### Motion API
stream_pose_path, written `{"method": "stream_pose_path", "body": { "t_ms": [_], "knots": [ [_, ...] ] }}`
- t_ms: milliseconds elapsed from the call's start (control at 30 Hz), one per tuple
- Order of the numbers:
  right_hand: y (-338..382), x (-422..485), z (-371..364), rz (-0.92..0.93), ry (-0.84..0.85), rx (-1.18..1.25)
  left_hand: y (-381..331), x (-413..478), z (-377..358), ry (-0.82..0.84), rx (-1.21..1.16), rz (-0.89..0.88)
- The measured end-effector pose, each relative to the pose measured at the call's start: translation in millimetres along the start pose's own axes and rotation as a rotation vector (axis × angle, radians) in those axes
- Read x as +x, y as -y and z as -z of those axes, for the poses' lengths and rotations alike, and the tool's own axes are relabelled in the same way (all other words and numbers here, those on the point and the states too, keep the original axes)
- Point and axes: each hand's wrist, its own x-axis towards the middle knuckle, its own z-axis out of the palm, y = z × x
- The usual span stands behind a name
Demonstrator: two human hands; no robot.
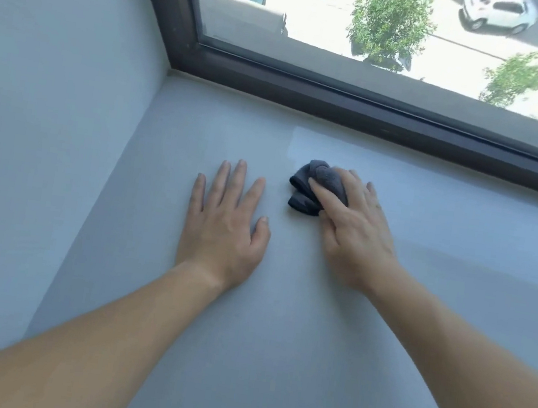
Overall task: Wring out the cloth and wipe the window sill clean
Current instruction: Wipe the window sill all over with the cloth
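Forearms, six o'clock. Left grip: flat, empty, bracing sill. Right grip: clutching cloth; advise firm overlapping strokes.

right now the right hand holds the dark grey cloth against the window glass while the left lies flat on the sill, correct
The head view shows the right hand holding the dark grey cloth on the window sill, not the glass; the left hand lies flat on it.

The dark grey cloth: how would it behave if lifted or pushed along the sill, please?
Bunched in soft folds, the cloth likely droops limp when lifted. Small, so probably light. Held under the right hand, it should slide on the smooth window sill.
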Motion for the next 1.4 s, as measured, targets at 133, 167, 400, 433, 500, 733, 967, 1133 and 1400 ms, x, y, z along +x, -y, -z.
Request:
{"method": "stream_pose_path", "body": {
  "t_ms": [133,167,400,433,500,733,967,1133,1400],
  "knots": [
    [-6,28,8,-0.624,-0.205,0.073,3,-1,2,0.016,-0.002,0.0],
    [6,39,3,-0.708,-0.195,0.043,5,0,3,0.022,-0.002,0.003],
    [57,82,-26,-0.156,-0.037,-0.013,19,-6,3,-0.006,0.006,0.007],
    [47,77,-21,-0.169,-0.05,-0.026,21,-6,4,-0.003,0.007,0.003],
    [19,60,-8,-0.24,-0.112,-0.038,23,-6,5,0.002,0.013,0.002],
    [-41,21,19,-0.72,-0.211,0.017,32,-8,6,0.012,0.036,0.001],
    [-19,-6,4,-0.07,-0.052,0.004,44,-9,10,0.005,0.044,-0.011],
    [-57,1,21,-0.622,-0.213,0.09,47,-11,8,-0.017,0.047,-0.018],
    [-23,-68,10,-0.009,0.047,0.037,-29,-60,6,-0.082,-0.073,-0.289]
  ]
}}
